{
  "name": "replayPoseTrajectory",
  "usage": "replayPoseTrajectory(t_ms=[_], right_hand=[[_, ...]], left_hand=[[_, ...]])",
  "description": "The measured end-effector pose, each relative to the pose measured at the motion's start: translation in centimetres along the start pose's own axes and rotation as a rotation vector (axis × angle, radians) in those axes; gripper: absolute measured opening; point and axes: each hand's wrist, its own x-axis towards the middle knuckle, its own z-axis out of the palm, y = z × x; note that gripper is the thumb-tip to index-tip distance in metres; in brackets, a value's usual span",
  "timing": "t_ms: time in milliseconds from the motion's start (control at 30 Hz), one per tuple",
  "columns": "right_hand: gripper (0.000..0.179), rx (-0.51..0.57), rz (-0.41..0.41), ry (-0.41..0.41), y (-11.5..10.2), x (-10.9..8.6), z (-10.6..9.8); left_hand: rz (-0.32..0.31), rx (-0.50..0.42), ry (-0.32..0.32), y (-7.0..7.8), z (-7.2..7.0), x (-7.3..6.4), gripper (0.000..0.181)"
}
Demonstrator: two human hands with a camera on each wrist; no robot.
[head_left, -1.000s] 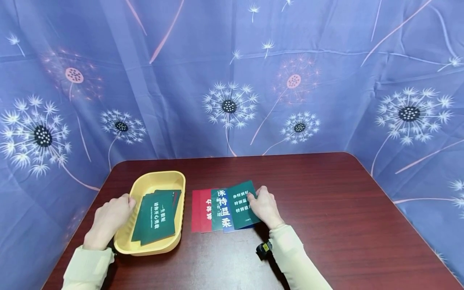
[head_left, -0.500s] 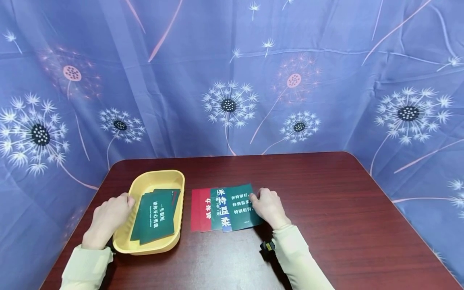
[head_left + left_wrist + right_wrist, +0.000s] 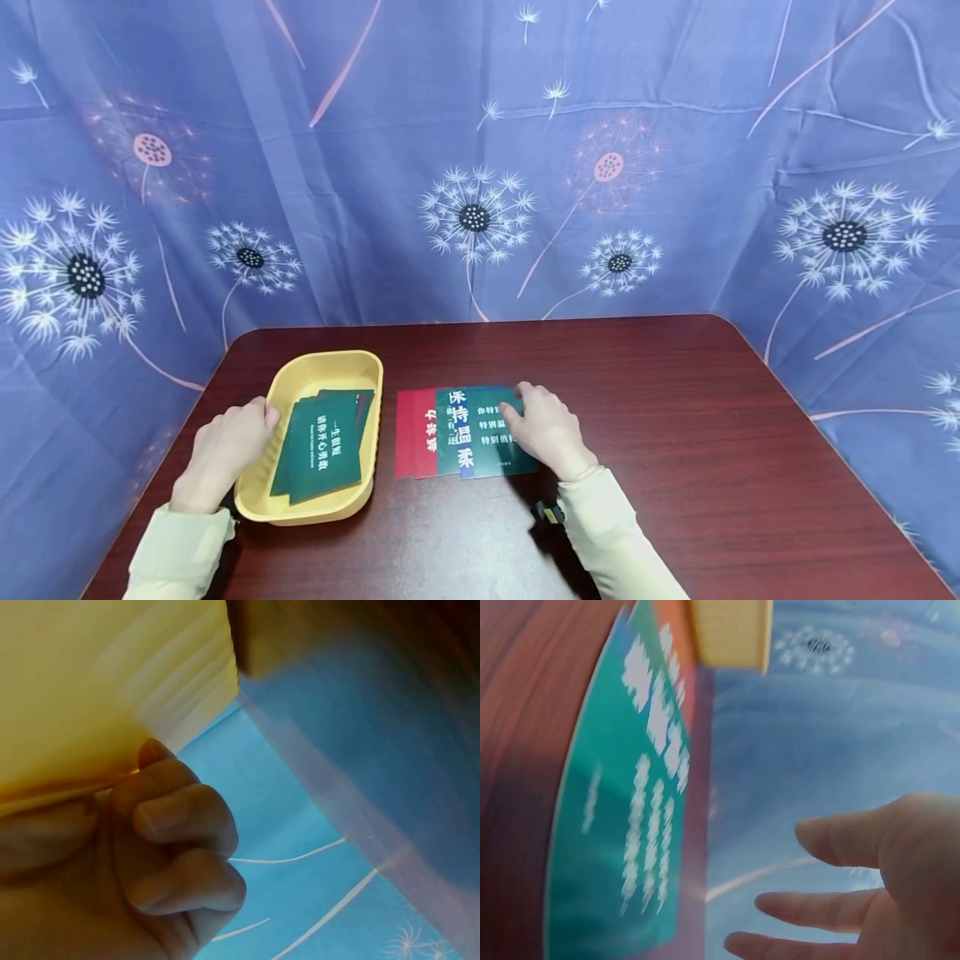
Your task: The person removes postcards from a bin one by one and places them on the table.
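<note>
Cards (image 3: 461, 433): overlapped row, just left of and partly below right hand (image 3: 551, 429); green nearest, then blue, green, red.
Right hand: fingers and thumb spread, above the row's near end.
Left hand (image 3: 227, 450): curled round the rim of the bin (image 3: 300, 511), pinching it.
Bin: yellow, right of left hand; green cards (image 3: 326, 454) stacked inside.
Table (image 3: 690, 433): dark red wood, under both hands.
Curtain (image 3: 690, 208): blue, dandelion-patterned, beyond both hands.

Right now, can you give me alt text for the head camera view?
A person's left hand grips a yellow tray holding mostly green cards, while the right hand hovers over the right end of an overlapping row of red, green and blue cards. Behind the dark reddish table hangs a blue dandelion-print cloth.
</note>
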Motion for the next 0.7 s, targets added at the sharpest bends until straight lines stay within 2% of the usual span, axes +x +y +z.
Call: replayPoseTrajectory(t_ms=[133, 400, 600, 700], right_hand=[[0.039, -0.003, -0.118, -0.014, -2.1, -0.3, 0.0], [0.039, -0.104, -0.395, -0.064, -7.4, -0.4, 0.2], [0.029, -0.19, -0.6, -0.045, -11.8, -0.5, 1.8], [0.029, -0.227, -0.662, -0.075, -13.6, -0.3, 2.9]], left_hand=[[-0.004, -0.003, -0.005, 0.0, -0.1, -0.1, 0.034], [-0.013, -0.002, -0.021, -0.1, 0.0, -0.3, 0.033], [-0.011, -0.004, -0.019, -0.2, 0.1, -0.2, 0.034], [-0.01, -0.005, -0.016, -0.1, 0.0, -0.1, 0.035]])
